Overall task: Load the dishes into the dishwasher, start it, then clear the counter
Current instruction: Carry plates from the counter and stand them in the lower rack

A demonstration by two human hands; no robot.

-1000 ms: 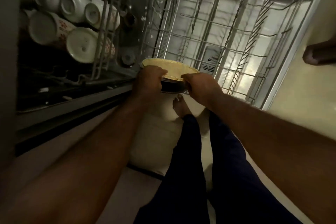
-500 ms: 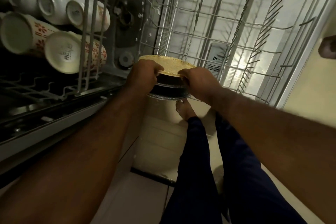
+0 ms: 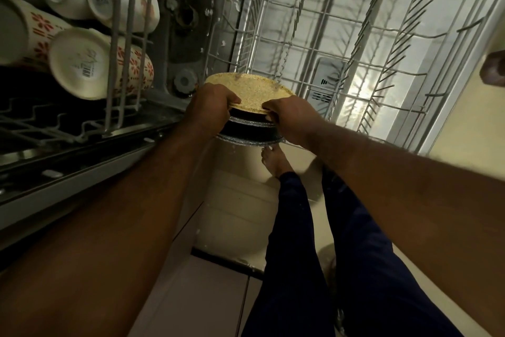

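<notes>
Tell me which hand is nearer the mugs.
Left. The left hand grips the plates at their left edge, on the side of the mugs; the right hand grips their right edge, farther away.

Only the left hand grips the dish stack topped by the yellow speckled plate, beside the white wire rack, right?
Not quite: both grip it. The head view shows the left hand and right hand each gripping the yellow speckled plate atop the dark dish stack, beside the white wire rack.

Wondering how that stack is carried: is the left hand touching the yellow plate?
Touching. The head view shows the left hand gripping the yellow plate, its thumb lying on the plate's top near the edge.
</notes>
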